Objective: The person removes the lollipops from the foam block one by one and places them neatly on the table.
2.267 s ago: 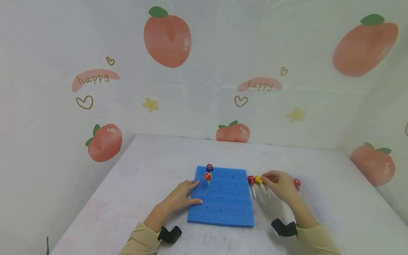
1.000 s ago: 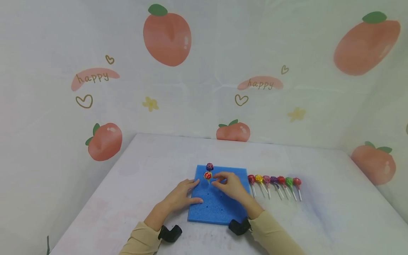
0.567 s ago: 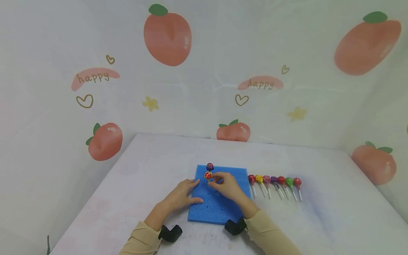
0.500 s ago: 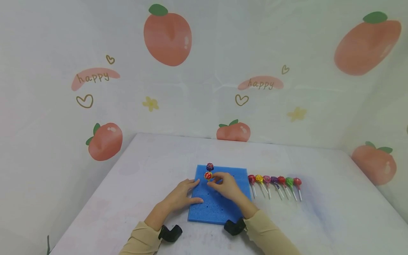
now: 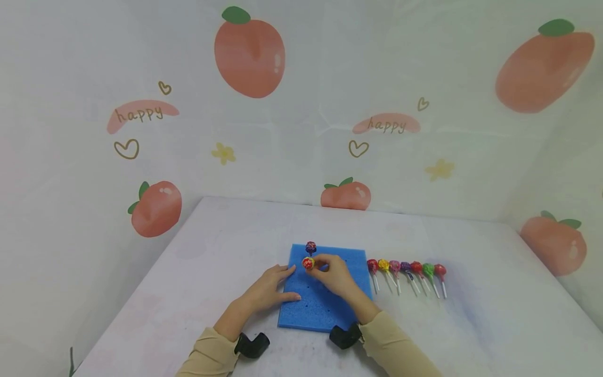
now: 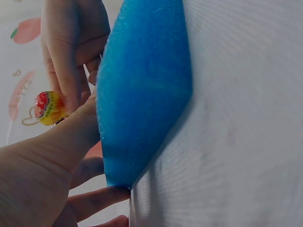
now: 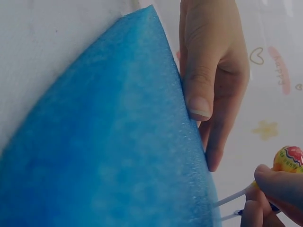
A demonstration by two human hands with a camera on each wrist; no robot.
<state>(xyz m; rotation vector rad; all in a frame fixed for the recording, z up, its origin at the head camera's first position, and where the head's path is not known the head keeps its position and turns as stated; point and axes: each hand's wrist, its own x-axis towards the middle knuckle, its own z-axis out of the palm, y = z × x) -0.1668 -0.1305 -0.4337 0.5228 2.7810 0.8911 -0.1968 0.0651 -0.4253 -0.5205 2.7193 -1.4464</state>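
A blue foam board [image 5: 325,306] with small holes lies on the table. My left hand [image 5: 266,290] rests along its left edge, fingers and thumb spread. With thumb and fingers, my right hand [image 5: 335,275] pinches a red and yellow wrapped lollipop [image 5: 308,263] just under its head. Its white stick runs down to the foam in the right wrist view; the tip is hidden. Just behind it, a dark purple and red lollipop [image 5: 311,246] stands upright in the board. The left wrist view shows the held lollipop's head [image 6: 47,108] beyond my left thumb.
Right of the board lies a row of several lollipops, among them a yellow one [image 5: 383,265], a pink one [image 5: 394,267] and a green one [image 5: 428,269]. The white table [image 5: 235,235] meets a fruit-printed backdrop [image 5: 292,131] behind.
My right hand has come left from the lollipop row to the board and taken hold of the red and yellow lollipop, whose head now sits slightly nearer me. The left hand stays put.
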